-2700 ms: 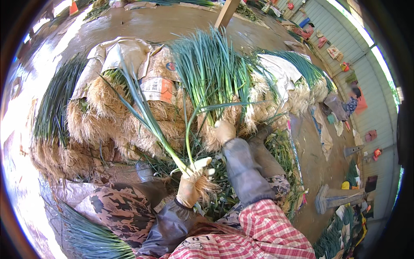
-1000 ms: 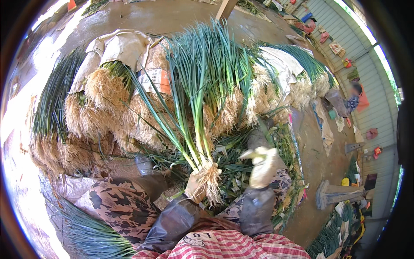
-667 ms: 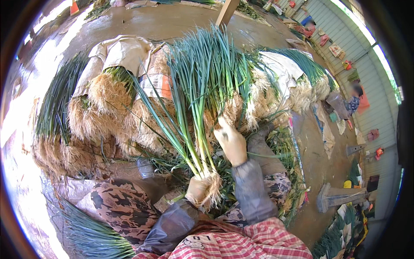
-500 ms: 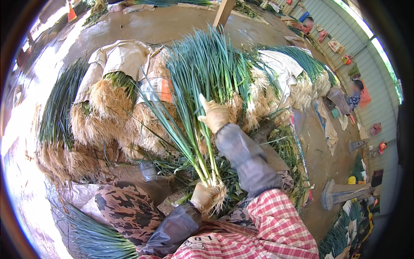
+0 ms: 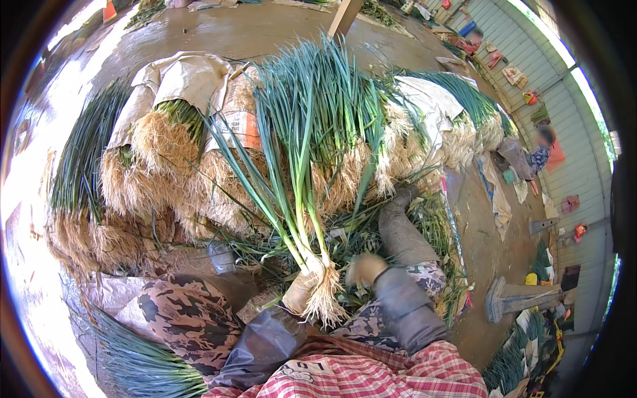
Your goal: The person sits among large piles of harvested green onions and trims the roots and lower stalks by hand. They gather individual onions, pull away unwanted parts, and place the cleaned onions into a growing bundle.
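A few spring onions stand upright in front of me, their pale roots hanging low and their green leaves fanning up and away. Around their white stems, just above the roots, my left gloved hand is closed. To the right of those roots, apart from them, is my right gloved hand; motion smears its fingers. Behind the held onions stands a thick bundle of spring onions, roots toward me. Loose leaves and trimmings lie between my legs.
Root-out onion bundles under sacking line the left, with more onions under pale cloth on the right. Another heap of onions lies by my left leg. A wooden post rises beyond. A person sits farther right.
My right hand has come down and back from among the green leaves to beside the roots. My left hand still grips the stems, now with the roots more exposed.
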Demonstrator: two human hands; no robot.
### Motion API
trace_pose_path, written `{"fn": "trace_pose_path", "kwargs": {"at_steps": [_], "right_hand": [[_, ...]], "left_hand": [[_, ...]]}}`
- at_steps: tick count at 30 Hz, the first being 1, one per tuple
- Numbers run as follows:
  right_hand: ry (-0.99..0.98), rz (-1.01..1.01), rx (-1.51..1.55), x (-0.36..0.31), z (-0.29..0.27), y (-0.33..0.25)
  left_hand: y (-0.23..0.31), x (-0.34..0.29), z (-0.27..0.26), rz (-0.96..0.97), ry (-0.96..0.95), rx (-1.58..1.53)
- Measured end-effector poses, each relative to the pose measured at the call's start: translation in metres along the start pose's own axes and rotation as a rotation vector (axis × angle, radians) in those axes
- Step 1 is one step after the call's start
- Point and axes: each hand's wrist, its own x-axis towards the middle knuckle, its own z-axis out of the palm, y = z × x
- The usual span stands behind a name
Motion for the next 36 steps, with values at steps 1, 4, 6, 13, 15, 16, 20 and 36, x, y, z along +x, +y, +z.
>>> {"fn": "trace_pose_path", "kwargs": {"at_steps": [1,4,6,13,15,16,20,36], "right_hand": [[-0.414,0.112,0.299,-0.003,0.028,-0.02],[0.274,-0.228,0.707,-0.007,-0.025,-0.048],[0.157,-0.169,1.632,-0.021,-0.096,-0.067],[0.414,-0.062,1.95,0.028,-0.092,-0.099],[0.668,-0.002,1.73,0.01,-0.085,-0.093],[0.79,0.025,1.625,0.003,-0.079,-0.09],[0.728,-0.049,1.733,-0.019,-0.067,-0.066],[0.604,-0.386,1.15,-0.101,-0.122,-0.089]], "left_hand": [[-0.002,0.001,-0.009,0.038,0.03,0.062],[-0.002,-0.002,-0.019,0.037,0.078,0.136],[-0.003,-0.001,-0.017,0.013,0.07,0.205],[0.002,-0.002,0.001,-0.013,0.096,0.237],[-0.001,-0.004,0.005,0.0,0.117,0.226],[-0.003,-0.006,0.01,-0.035,0.114,0.224],[-0.01,-0.006,0.014,-0.01,0.209,0.266],[-0.006,-0.002,-0.012,0.055,0.429,0.71]]}}
